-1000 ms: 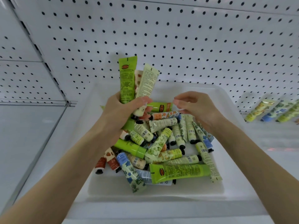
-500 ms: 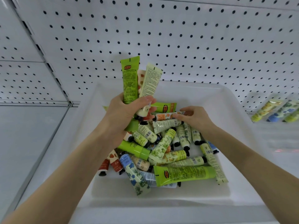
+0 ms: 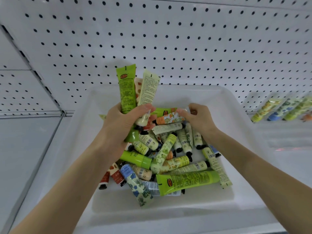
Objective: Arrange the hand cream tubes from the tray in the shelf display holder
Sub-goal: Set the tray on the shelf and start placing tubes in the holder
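Note:
A white plastic tray [image 3: 224, 115] on the shelf holds a heap of several hand cream tubes [image 3: 170, 159] in green, cream, orange and blue prints. My left hand [image 3: 121, 125] is shut on a bunch of tubes held upright above the heap: a bright green tube [image 3: 127, 88], a cream tube with small print [image 3: 148, 86] and an orange-spotted one between them. My right hand [image 3: 197, 119] pinches the end of an orange-and-white floral tube [image 3: 168, 119] at the top of the heap.
White pegboard [image 3: 185, 39] backs the shelf. At the right edge several tubes [image 3: 280, 110] lie slanted side by side in the clear display holder. The white shelf surface [image 3: 22, 146] stretches to the left of the tray.
My right hand dropped from above the heap down onto it and closed on the orange floral tube. My left hand kept its bunch of tubes.

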Available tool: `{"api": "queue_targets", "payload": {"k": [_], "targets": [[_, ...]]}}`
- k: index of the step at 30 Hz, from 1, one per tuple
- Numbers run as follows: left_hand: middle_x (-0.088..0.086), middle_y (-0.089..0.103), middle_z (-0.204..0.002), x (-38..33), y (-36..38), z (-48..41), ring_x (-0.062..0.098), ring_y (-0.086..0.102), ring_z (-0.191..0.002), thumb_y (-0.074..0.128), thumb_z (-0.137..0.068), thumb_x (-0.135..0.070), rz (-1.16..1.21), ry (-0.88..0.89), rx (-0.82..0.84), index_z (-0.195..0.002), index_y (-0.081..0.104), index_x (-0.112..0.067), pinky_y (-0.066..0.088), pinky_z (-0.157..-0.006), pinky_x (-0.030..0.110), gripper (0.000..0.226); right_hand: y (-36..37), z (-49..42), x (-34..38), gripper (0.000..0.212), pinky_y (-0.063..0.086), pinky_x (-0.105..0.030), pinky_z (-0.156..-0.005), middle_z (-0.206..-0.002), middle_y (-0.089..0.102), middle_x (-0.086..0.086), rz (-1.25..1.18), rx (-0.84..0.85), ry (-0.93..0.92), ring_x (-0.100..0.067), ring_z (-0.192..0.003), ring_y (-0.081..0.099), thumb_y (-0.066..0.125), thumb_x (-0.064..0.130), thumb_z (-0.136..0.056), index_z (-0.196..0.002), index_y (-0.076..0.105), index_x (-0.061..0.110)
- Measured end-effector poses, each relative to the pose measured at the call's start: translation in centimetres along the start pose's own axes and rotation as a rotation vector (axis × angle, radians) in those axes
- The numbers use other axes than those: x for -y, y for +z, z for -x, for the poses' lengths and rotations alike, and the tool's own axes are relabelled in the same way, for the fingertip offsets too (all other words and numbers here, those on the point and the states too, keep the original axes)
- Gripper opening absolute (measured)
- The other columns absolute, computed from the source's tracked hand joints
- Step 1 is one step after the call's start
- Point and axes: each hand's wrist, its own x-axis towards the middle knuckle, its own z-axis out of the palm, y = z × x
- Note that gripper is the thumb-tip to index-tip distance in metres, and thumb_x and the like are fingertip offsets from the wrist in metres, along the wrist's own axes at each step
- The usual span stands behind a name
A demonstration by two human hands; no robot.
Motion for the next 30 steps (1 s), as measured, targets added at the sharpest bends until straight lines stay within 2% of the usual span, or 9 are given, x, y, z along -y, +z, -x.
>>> {"api": "queue_targets", "payload": {"k": [4,7,12,15,18,20,23,28,30], "targets": [[0.01,0.075,-0.094,0.0,0.1,0.1,0.023,0.072,-0.084,0.072,-0.061,-0.03,-0.021,-0.002,0.007,-0.095,0.067,-0.015,0.059,-0.075,0.036,0.037,-0.9,0.3,2.0,0.039,0.046,-0.024,-0.041,-0.054,0.044,0.0,-0.004,0.007,-0.057,-0.017,-0.04,0.06,0.067,0.026,-0.087,-0.066,0.039,0.009],[0.007,0.076,-0.092,0.2,0.4,0.4,0.022,0.072,-0.082,0.07,-0.064,-0.029,-0.064,-0.004,0.028,-0.097,0.067,-0.014,0.06,-0.073,0.035,0.036,-1.8,0.9,3.3,0.029,0.058,-0.029,-0.053,-0.065,0.066,-0.018,-0.111,0.022,-0.061,-0.02,-0.051,0.068,0.072,0.015,-0.083,-0.076,0.056,-0.007],[0.008,0.075,-0.096,0.5,1.8,1.3,0.024,0.073,-0.083,0.07,-0.072,-0.025,-0.137,-0.059,0.055,-0.105,0.065,-0.015,0.054,-0.05,0.023,0.034,-5.2,2.6,4.8,0.022,0.055,-0.022,-0.054,-0.07,0.069,-0.014,-0.118,0.129,-0.07,-0.019,-0.058,0.07,0.07,0.014,-0.083,-0.089,0.064,-0.006],[0.006,0.076,-0.096,0.1,4.0,1.9,0.026,0.072,-0.09,0.07,-0.063,-0.031,-0.13,-0.076,0.078,-0.104,0.065,-0.017,0.06,-0.069,0.035,0.043,-8.4,4.1,5.3,0.019,0.056,-0.023,-0.055,-0.067,0.069,-0.009,-0.062,0.136,-0.09,-0.013,-0.053,0.067,0.074,0.016,-0.079,-0.086,0.064,0.001],[0.01,0.076,-0.094,-0.7,7.8,2.6,0.035,0.069,-0.096,0.07,-0.059,-0.033,-0.096,-0.067,0.102,-0.1,0.066,-0.015,0.046,-0.098,0.057,0.045,-12.5,5.6,5.5,0.022,0.057,-0.023,-0.059,-0.07,0.07,-0.014,-0.103,0.114,-0.106,-0.015,-0.057,0.068,0.075,0.014,-0.078,-0.084,0.062,-0.003],[0.009,0.076,-0.094,-0.7,11.0,2.9,0.029,0.072,-0.087,0.07,-0.059,-0.031,-0.081,-0.048,0.121,-0.108,0.063,-0.012,0.054,-0.088,0.052,0.053,-16.0,6.5,5.4,0.021,0.059,-0.027,-0.062,-0.073,0.07,-0.019,-0.123,0.094,-0.128,-0.02,-0.06,0.069,0.076,0.012,-0.077,-0.081,0.063,-0.004],[0.008,0.076,-0.092,-0.5,15.5,3.3,0.018,0.073,-0.073,0.064,-0.077,-0.02,-0.002,-0.044,0.176,-0.107,0.061,-0.01,0.061,-0.061,0.031,0.032,-20.8,7.4,4.9,0.018,0.06,-0.033,-0.069,-0.078,0.071,-0.022,-0.139,0.098,-0.156,-0.027,-0.068,0.071,0.075,0.008,-0.077,-0.081,0.067,-0.007],[0.009,0.076,-0.09,1.3,25.1,3.7,0.023,0.073,-0.075,0.066,-0.074,-0.023,0.002,-0.025,0.19,-0.102,0.064,-0.011,0.061,-0.066,0.035,0.03,-31.2,9.2,1.8,0.003,0.058,-0.024,-0.064,-0.07,0.072,-0.009,-0.031,0.077,-0.186,-0.016,-0.065,0.07,0.073,0.005,-0.079,-0.077,0.072,0.003],[0.008,0.076,-0.086,2.4,29.2,3.9,0.021,0.072,-0.07,0.062,-0.084,-0.018,0.033,-0.018,0.17,-0.098,0.064,-0.011,0.059,-0.066,0.035,0.016,-35.3,9.3,-0.3,0.005,0.052,-0.022,-0.054,-0.065,0.07,-0.002,0.059,0.014,-0.193,-0.011,-0.058,0.065,0.076,0.011,-0.076,-0.072,0.074,0.01]]}}
